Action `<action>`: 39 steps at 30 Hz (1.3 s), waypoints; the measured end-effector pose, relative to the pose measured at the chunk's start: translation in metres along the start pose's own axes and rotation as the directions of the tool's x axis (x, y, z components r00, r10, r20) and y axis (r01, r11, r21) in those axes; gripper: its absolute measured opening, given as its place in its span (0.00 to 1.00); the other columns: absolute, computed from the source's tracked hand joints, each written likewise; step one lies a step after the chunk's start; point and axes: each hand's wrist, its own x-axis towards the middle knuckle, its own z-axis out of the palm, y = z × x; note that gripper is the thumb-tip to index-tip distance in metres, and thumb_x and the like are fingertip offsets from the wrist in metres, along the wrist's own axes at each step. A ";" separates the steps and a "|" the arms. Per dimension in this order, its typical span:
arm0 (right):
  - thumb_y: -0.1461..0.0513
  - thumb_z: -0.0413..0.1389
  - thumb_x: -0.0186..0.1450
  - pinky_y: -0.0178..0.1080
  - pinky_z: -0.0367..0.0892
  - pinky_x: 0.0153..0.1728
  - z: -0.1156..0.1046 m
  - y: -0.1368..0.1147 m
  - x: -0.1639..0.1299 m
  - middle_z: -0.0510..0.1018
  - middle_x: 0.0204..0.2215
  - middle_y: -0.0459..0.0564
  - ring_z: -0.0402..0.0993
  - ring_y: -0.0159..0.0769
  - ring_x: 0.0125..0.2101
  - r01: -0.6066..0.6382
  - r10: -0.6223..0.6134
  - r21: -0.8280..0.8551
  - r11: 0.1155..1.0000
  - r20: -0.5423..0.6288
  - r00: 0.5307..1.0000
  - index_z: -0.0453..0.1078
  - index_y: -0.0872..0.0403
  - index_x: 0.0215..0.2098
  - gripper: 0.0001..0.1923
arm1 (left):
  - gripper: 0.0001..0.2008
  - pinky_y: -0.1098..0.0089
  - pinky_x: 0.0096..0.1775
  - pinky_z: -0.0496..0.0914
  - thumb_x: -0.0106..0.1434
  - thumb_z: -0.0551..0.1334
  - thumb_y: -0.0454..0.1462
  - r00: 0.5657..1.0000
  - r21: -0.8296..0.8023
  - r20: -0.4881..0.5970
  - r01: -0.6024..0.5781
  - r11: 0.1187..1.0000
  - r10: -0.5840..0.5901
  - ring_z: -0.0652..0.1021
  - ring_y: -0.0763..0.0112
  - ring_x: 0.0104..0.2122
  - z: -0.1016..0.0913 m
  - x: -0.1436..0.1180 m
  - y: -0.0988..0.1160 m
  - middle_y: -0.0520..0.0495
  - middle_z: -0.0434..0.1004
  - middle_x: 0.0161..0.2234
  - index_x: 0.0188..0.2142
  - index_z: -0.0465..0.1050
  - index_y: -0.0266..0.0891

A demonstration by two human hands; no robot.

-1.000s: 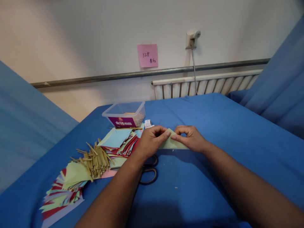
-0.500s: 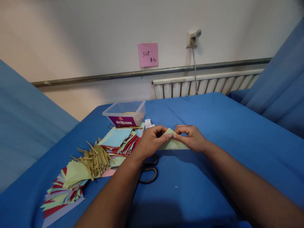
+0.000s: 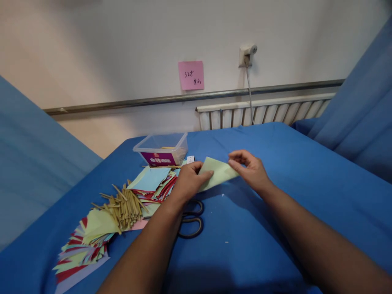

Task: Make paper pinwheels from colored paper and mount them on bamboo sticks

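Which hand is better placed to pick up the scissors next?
Probably the left hand. The scissors lie just below its wrist, partly under the forearm. The right hand sits farther away, pinching the far edge of the green paper, and could keep hold of it.

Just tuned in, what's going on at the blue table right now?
A person is working a pale green sheet of paper with both bare hands above the blue table. The left hand grips its near-left edge and the right hand pinches its right corner. To the left lie a spread of coloured paper pieces and a bundle of thin sticks. Black scissors sit partly under the left forearm, and a clear plastic box stands at the far side.
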 end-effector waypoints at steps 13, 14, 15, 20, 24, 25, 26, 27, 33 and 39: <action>0.54 0.68 0.48 0.42 0.68 0.35 0.047 0.012 -0.023 0.81 0.31 0.50 0.75 0.39 0.31 -0.389 0.321 0.423 0.818 0.225 0.920 0.75 0.54 0.36 0.19 | 0.20 0.71 0.29 0.69 0.50 0.68 0.47 0.986 -0.264 -0.166 -0.025 0.964 -0.020 0.76 0.68 0.27 0.026 -0.005 -0.007 0.46 0.80 0.31 0.36 0.76 0.34; 0.54 0.68 0.49 0.41 0.67 0.33 0.043 0.013 -0.020 0.80 0.29 0.49 0.74 0.37 0.29 -0.367 0.325 0.408 0.836 0.171 0.930 0.75 0.54 0.33 0.18 | 0.19 0.71 0.28 0.68 0.51 0.67 0.47 0.986 -0.235 -0.165 -0.029 0.972 -0.010 0.75 0.68 0.27 0.026 -0.005 -0.007 0.46 0.79 0.30 0.36 0.76 0.34; 0.54 0.67 0.49 0.39 0.66 0.31 0.038 0.013 -0.017 0.79 0.26 0.48 0.72 0.35 0.26 -0.342 0.321 0.392 0.854 0.120 0.939 0.75 0.54 0.31 0.16 | 0.19 0.72 0.28 0.68 0.51 0.67 0.47 0.986 -0.210 -0.167 -0.033 0.977 -0.003 0.75 0.69 0.27 0.025 -0.005 -0.007 0.47 0.79 0.29 0.35 0.76 0.34; 0.55 0.65 0.52 0.35 0.61 0.28 0.016 0.013 -0.002 0.71 0.19 0.42 0.65 0.29 0.23 -0.223 0.248 0.353 0.909 -0.028 0.968 0.69 0.53 0.24 0.13 | 0.18 0.73 0.28 0.67 0.53 0.66 0.47 0.977 -0.122 -0.211 -0.069 0.990 0.042 0.74 0.70 0.26 0.017 -0.003 -0.007 0.49 0.78 0.29 0.37 0.76 0.35; 0.55 0.64 0.54 0.35 0.61 0.30 0.008 0.012 0.003 0.69 0.20 0.41 0.64 0.29 0.24 -0.145 0.196 0.366 0.919 -0.106 0.975 0.68 0.53 0.25 0.12 | 0.18 0.74 0.26 0.65 0.53 0.66 0.48 0.973 -0.071 -0.228 -0.060 0.996 0.042 0.72 0.72 0.24 0.012 -0.001 -0.009 0.51 0.76 0.26 0.35 0.76 0.35; 0.55 0.63 0.55 0.35 0.61 0.30 0.006 0.012 0.004 0.69 0.20 0.41 0.64 0.29 0.24 -0.129 0.185 0.363 0.923 -0.122 0.975 0.68 0.52 0.26 0.12 | 0.18 0.74 0.25 0.64 0.53 0.66 0.48 0.972 -0.065 -0.230 -0.056 0.996 0.039 0.71 0.72 0.24 0.011 -0.001 -0.009 0.51 0.76 0.26 0.35 0.76 0.35; 0.55 0.63 0.55 0.35 0.61 0.30 0.004 0.013 0.005 0.69 0.20 0.41 0.64 0.30 0.24 -0.116 0.172 0.350 0.930 -0.135 0.976 0.68 0.52 0.26 0.12 | 0.18 0.74 0.25 0.64 0.52 0.66 0.48 0.973 -0.067 -0.228 -0.051 0.996 0.035 0.71 0.72 0.24 0.010 0.000 -0.008 0.50 0.76 0.26 0.34 0.76 0.35; 0.54 0.62 0.56 0.35 0.61 0.30 0.001 0.013 0.007 0.68 0.20 0.41 0.63 0.30 0.24 -0.104 0.159 0.331 0.938 -0.144 0.977 0.68 0.52 0.26 0.12 | 0.18 0.74 0.25 0.64 0.52 0.66 0.48 0.974 -0.075 -0.225 -0.048 0.996 0.030 0.72 0.72 0.24 0.009 0.000 -0.008 0.50 0.76 0.26 0.34 0.77 0.35; 0.51 0.59 0.59 0.36 0.60 0.26 -0.013 0.018 0.017 0.67 0.22 0.43 0.62 0.30 0.22 -0.083 0.179 0.365 0.928 -0.238 0.955 0.63 0.51 0.24 0.15 | 0.18 0.73 0.28 0.66 0.50 0.68 0.46 0.966 -0.126 -0.258 -0.021 0.992 -0.012 0.73 0.70 0.26 0.004 0.001 0.001 0.49 0.78 0.29 0.35 0.77 0.34; 0.46 0.58 0.60 0.36 0.62 0.27 0.001 0.013 0.008 0.70 0.24 0.46 0.64 0.30 0.23 -0.166 0.240 0.480 0.861 -0.097 0.966 0.69 0.53 0.28 0.19 | 0.17 0.73 0.28 0.65 0.51 0.67 0.46 0.964 -0.085 -0.266 -0.021 0.996 -0.002 0.72 0.71 0.26 0.003 0.000 0.002 0.49 0.77 0.28 0.35 0.77 0.34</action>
